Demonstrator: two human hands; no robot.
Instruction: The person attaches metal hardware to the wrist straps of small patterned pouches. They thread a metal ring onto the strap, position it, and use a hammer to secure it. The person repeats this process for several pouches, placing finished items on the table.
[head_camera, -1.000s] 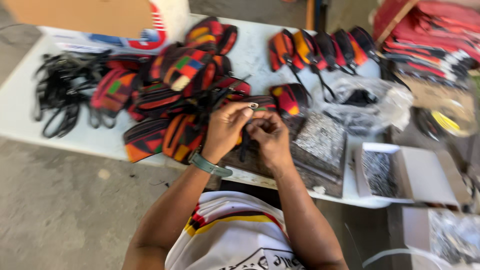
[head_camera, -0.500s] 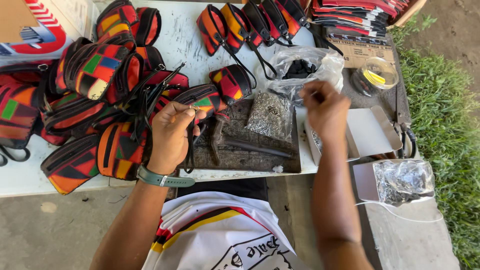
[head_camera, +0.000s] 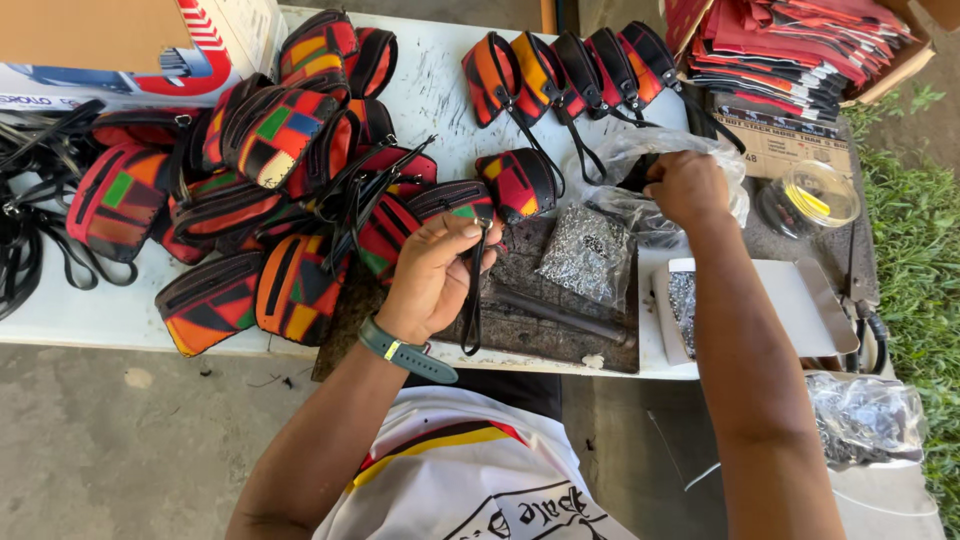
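Right hand (head_camera: 686, 186) now reaches one clear bag (head_camera: 668, 190); left hand (head_camera: 432, 275) holds one strap (head_camera: 474, 290)

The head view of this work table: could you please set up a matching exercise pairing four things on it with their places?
Things:
1. black strap
2. clear plastic bag
3. cardboard box
4. metal rod

Places:
A. far left corner of the table
B. lying on the dark slab near the table's front edge
C. pinched in the left hand, hanging down
D. under the right hand

Pairs: 1-C, 2-D, 3-A, 4-B
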